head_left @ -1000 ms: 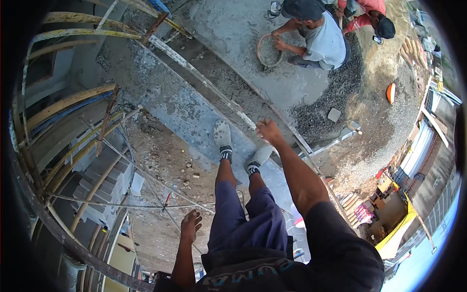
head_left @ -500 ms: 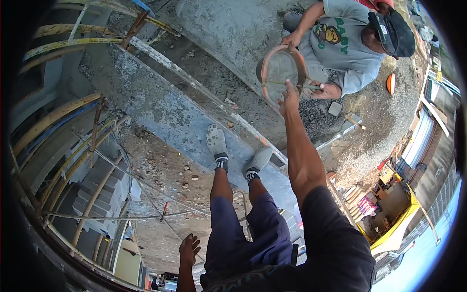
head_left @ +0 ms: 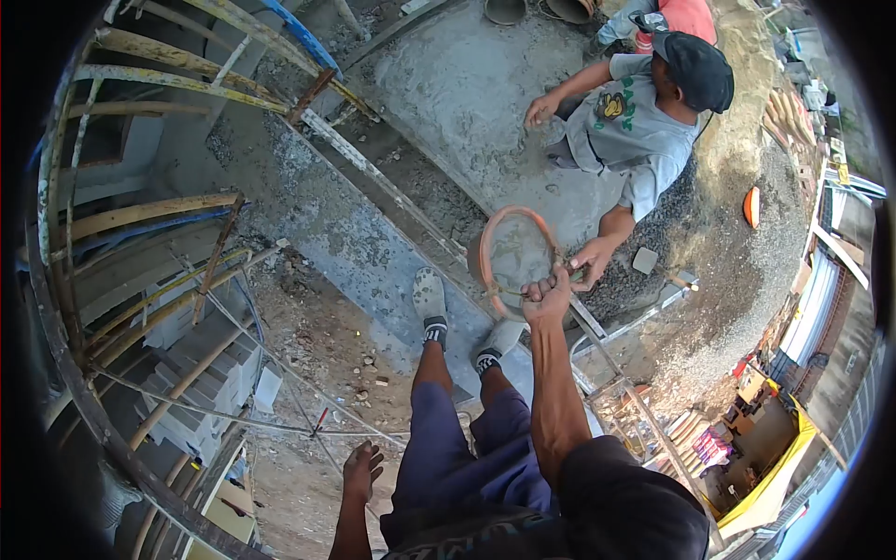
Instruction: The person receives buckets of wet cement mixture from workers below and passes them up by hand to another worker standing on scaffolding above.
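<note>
A bucket with an orange rim (head_left: 483, 250), with grey wet mix showing inside, hangs at the end of my outstretched right arm. My right hand (head_left: 548, 295) is closed round its thin handle on the near side. A co-worker's hand (head_left: 592, 260) is right beside mine, at the bucket's rim; whether it still grips is hard to tell. The co-worker's other hand (head_left: 541, 110) is off the bucket, over the wet concrete. My left hand (head_left: 362, 469) hangs low beside my leg, its fingers loosely apart and holding nothing.
I stand on a grey concrete ledge (head_left: 347, 245) beside a long metal bar (head_left: 383, 187). Bamboo and pipe scaffolding (head_left: 177, 79) rises at left, near stacked grey blocks (head_left: 201, 392). Wet concrete (head_left: 448, 89) spreads beyond, with two more buckets (head_left: 505, 9) at its far edge.
My right hand has closed on the bucket's handle, and the bucket has come down and nearer to me. The co-worker's far hand has let go of the rim.
</note>
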Tool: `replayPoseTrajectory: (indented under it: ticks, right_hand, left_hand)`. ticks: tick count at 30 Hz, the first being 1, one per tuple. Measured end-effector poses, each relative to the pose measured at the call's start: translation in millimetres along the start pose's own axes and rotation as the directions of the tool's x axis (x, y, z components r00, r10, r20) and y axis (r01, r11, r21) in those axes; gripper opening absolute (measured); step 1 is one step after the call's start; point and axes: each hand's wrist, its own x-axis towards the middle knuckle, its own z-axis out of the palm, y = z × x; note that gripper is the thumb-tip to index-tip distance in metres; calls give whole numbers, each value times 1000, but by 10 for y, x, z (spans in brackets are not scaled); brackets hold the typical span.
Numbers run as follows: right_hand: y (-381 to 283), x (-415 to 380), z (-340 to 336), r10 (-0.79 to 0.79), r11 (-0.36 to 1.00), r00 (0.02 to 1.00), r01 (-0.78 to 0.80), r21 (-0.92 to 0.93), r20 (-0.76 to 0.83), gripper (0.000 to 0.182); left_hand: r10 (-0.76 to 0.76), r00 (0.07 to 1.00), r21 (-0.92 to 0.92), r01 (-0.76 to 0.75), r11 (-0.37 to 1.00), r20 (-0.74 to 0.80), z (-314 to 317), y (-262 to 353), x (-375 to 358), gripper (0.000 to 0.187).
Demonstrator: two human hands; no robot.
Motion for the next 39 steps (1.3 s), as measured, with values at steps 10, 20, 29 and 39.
replayPoseTrajectory:
  ticks: [10, 20, 29, 39]
  right_hand:
    - [-548, -2637, 155, 210, 908, 958, -118, -402, 194, 29]
    - [-1970, -6101, 763, 626, 628, 469, 170, -759, 623, 27]
    - [-2643, -8234, 1522, 742, 630, -168, 508, -588, 650, 26]
    - [-2827, -9937, 3494, 699, 702, -714, 674, -231, 41, 38]
  left_hand:
    - [192, 956, -144, -162, 976, 222, 785, 361, 73, 78]
    - [533, 536, -680, 108, 725, 654, 1462, 920, -1479, 74]
    - [989, 53, -981, -125, 147, 141, 667, 1139, -3802, 80]
    - [997, -77, -999, 46, -11, -14, -108, 2331, -4509, 105]
